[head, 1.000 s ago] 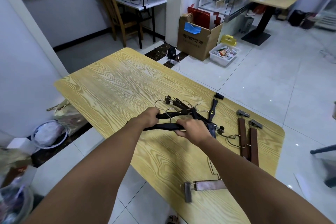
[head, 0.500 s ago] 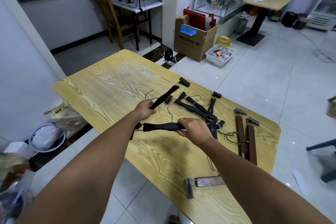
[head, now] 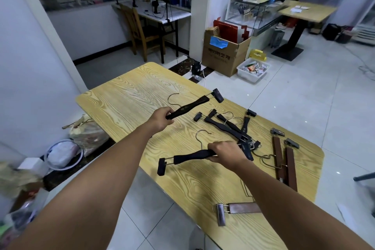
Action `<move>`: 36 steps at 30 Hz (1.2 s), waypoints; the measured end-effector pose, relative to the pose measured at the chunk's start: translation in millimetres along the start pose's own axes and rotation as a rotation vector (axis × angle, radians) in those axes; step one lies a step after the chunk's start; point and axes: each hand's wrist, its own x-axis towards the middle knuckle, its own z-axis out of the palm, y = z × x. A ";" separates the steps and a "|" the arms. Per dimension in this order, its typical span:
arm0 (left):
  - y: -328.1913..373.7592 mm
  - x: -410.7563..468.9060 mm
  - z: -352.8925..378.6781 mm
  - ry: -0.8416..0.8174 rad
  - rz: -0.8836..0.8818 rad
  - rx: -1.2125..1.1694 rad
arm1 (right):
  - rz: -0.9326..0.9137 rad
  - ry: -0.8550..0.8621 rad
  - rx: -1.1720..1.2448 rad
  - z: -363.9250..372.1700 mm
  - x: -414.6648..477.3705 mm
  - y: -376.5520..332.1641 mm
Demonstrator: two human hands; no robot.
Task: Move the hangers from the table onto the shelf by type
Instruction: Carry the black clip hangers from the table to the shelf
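Black clip hanger (head: 187, 107) clenched in left hand (head: 161, 118); another (head: 188, 157) in right hand (head: 226, 153); white bin (head: 252, 70) holds packets.

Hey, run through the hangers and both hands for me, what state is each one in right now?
Left hand: closed on a black hanger, lifted.
Right hand: closed on another black hanger.
Black hanger pile: tangled on table.
Brown hanger pair: flat, side by side.
Single brown hanger: flat at near edge.

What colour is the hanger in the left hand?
Black, with a metal hook, held by the left hand; head view.
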 end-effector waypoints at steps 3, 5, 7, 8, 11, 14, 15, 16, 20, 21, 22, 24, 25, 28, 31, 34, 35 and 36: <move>-7.4 -7.3 -12.5 0.047 -0.004 0.045 | 0.017 0.025 -0.006 -10.9 4.8 -2.1; -11.8 -13.5 -23.7 0.096 -0.005 0.111 | 0.028 0.029 0.004 -20.3 8.4 -5.0; -13.8 -20.3 -37.3 0.141 0.000 0.227 | 0.038 0.034 0.015 -30.5 11.4 -8.2; -13.7 -24.7 -45.2 0.168 0.011 0.306 | 0.038 0.045 0.009 -36.1 12.4 -10.2; -13.0 -39.5 -68.6 0.267 0.053 0.518 | 0.037 0.109 -0.018 -52.3 14.7 -17.6; -15.6 -54.1 -90.0 0.339 0.068 0.601 | -0.002 0.191 -0.047 -67.5 17.7 -28.2; -17.3 -60.8 -97.6 0.361 0.065 0.615 | -0.025 0.218 -0.057 -73.1 19.1 -33.1; -18.9 -67.5 -105.7 0.378 0.060 0.626 | -0.042 0.244 -0.059 -79.1 20.9 -37.9; -28.4 -97.3 -135.5 0.422 0.029 0.713 | -0.079 0.357 -0.045 -104.8 30.0 -55.0; -31.3 -105.5 -143.4 0.429 0.012 0.737 | -0.093 0.377 -0.040 -111.5 33.5 -59.2; -34.4 -112.3 -149.9 0.435 -0.003 0.753 | -0.110 0.392 -0.041 -117.2 37.0 -62.5; -40.3 -127.9 -165.1 0.454 -0.025 0.772 | -0.155 0.434 -0.051 -130.3 45.0 -71.0; -42.3 -136.2 -173.3 0.461 -0.039 0.777 | -0.179 0.455 -0.050 -137.3 49.5 -75.5; -48.2 -160.9 -200.7 0.496 -0.066 0.769 | -0.246 0.505 -0.024 -156.9 65.1 -91.6; -51.2 -188.7 -227.3 0.567 -0.117 0.734 | -0.316 0.561 -0.013 -174.4 80.8 -108.9; -49.4 -215.0 -246.8 0.650 -0.181 0.698 | -0.389 0.612 0.016 -193.0 96.2 -127.6; -47.9 -224.3 -251.1 0.682 -0.209 0.678 | -0.417 0.611 0.024 -199.4 101.6 -135.0; -46.8 -233.7 -254.4 0.716 -0.232 0.662 | -0.445 0.610 0.032 -205.2 106.9 -142.9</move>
